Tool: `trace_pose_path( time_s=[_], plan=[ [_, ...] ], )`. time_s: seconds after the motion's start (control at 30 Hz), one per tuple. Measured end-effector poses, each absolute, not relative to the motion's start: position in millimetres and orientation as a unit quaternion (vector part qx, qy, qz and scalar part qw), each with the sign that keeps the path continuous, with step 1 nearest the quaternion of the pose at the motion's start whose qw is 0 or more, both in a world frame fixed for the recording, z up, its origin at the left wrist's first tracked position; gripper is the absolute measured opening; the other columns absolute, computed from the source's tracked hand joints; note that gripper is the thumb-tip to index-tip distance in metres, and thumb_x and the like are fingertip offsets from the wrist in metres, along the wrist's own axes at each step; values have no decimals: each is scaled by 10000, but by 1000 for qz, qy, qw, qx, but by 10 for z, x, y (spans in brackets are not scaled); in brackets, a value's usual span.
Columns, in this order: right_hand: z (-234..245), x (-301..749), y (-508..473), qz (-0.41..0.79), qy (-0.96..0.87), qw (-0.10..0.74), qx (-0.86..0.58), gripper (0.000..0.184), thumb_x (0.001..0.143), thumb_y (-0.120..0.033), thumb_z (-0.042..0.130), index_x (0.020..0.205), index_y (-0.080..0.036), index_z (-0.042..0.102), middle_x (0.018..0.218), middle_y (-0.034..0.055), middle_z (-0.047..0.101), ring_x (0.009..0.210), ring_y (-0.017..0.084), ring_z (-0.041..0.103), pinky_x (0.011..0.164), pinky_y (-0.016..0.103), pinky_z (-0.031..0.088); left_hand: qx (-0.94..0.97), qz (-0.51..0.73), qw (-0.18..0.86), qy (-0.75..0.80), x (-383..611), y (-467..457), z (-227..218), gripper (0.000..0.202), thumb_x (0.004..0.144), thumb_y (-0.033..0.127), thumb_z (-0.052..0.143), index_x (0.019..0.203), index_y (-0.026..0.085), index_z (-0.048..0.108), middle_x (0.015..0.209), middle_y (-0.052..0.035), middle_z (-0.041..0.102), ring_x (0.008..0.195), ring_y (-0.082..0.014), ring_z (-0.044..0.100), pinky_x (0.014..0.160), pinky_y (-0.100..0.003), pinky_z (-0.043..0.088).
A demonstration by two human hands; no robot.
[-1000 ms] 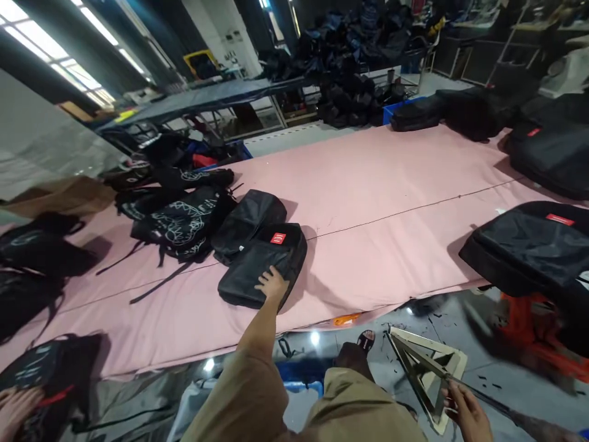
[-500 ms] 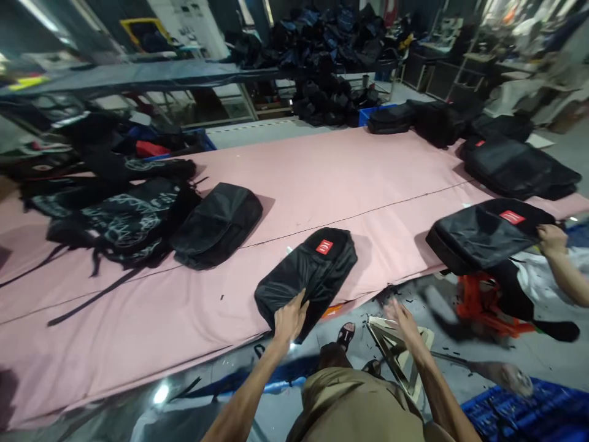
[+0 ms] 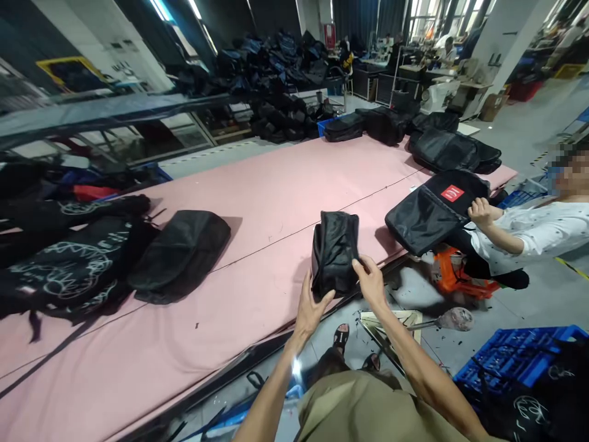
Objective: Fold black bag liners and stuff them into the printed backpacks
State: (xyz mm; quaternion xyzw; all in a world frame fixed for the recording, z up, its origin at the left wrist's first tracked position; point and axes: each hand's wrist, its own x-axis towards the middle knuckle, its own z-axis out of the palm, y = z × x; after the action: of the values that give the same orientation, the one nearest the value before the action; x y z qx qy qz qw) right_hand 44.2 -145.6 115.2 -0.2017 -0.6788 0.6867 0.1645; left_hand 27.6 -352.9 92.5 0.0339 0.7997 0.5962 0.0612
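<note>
A black bag stands tilted up at the near edge of the pink-covered table, its narrow end facing me. My left hand grips its lower left corner, thumb across the front and fingers along the side. On the right side, my right hand pinches the bag's edge between thumb and fingers. The red label is out of sight. Left of it lies another black bag, touched by neither hand.
Patterned black backpacks are heaped at the left. At the right, a seated person holds a black bag with a red label. More black bags lie at the far right end. A blue crate stands on the floor.
The bag has been turned from lying flat, label up, to standing on edge. My right hand has come in from the air to grasp it. My view has swung right.
</note>
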Motion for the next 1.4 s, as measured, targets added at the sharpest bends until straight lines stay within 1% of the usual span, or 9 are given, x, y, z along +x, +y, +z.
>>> trace_pose_path(
  time_s=[0.17,0.4,0.63,0.8,0.93,1.07,1.2,1.3,1.4],
  plan=[
    [1054,493,-1732,715,-684,80,-120,573,956,-666,695,1307,-226,804,1340,93,814,1191,290,745,1109,469,601,-62,656,-40,751,-141,-3428,1413,576,938,635,783,1231,139,813,1223,-138,838,1212,-325,740,1062,-392,582],
    [1217,-104,-1445,634,-736,158,-177,819,982,-768,639,1567,-202,555,1566,167,673,1403,305,660,1204,463,519,-67,746,61,660,-344,-3214,937,562,811,633,857,1048,124,836,1051,-113,857,978,-270,761,910,-365,603],
    [682,-55,-798,438,-820,27,-368,713,1131,-682,311,1303,-145,748,1375,263,766,1357,375,697,1145,448,496,-131,807,76,571,-484,-3263,855,595,679,599,952,1012,130,802,971,-104,856,873,-235,764,822,-347,618],
    [-68,773,-1076,436,-776,-77,-449,622,1094,-612,439,943,-128,799,1079,287,823,1239,415,762,1035,419,557,-115,760,53,637,-845,-3873,1042,671,686,691,946,1012,119,817,896,-75,835,806,-212,725,749,-307,567],
    [-415,1023,-1380,447,-755,-102,-468,552,990,-597,615,1103,-84,787,1074,251,818,1166,433,776,1037,472,582,-45,735,86,671,-859,-3976,1149,674,757,713,903,1081,124,850,938,-64,838,863,-212,714,773,-291,552],
    [-10,957,-1148,421,-799,120,-413,737,1000,-523,591,1616,-125,518,1599,234,610,1548,396,523,1304,573,418,17,737,155,657,-881,-3803,1343,694,727,716,924,1102,134,865,962,-72,843,865,-227,728,811,-315,576],
    [1036,1027,-973,300,-875,324,-197,878,1053,-520,684,1787,-249,287,1769,190,421,1653,357,395,1366,617,371,128,697,276,649,-976,-3494,1705,607,763,679,925,1048,145,867,943,-66,826,821,-214,719,769,-295,574],
    [1650,1253,-1006,203,-929,306,-52,843,994,-598,786,1723,-319,469,1765,134,467,1655,386,402,1397,615,331,217,632,419,615,-1037,-3130,1980,560,779,647,928,999,136,857,860,-59,796,755,-204,696,697,-284,554],
    [1815,1633,-1066,138,-943,300,-37,523,1085,-526,678,1566,-322,663,1603,103,666,1538,337,570,1337,584,442,304,555,521,573,-968,-2652,2106,539,783,643,915,961,139,848,835,-60,787,757,-220,698,719,-310,567]
  ],
)
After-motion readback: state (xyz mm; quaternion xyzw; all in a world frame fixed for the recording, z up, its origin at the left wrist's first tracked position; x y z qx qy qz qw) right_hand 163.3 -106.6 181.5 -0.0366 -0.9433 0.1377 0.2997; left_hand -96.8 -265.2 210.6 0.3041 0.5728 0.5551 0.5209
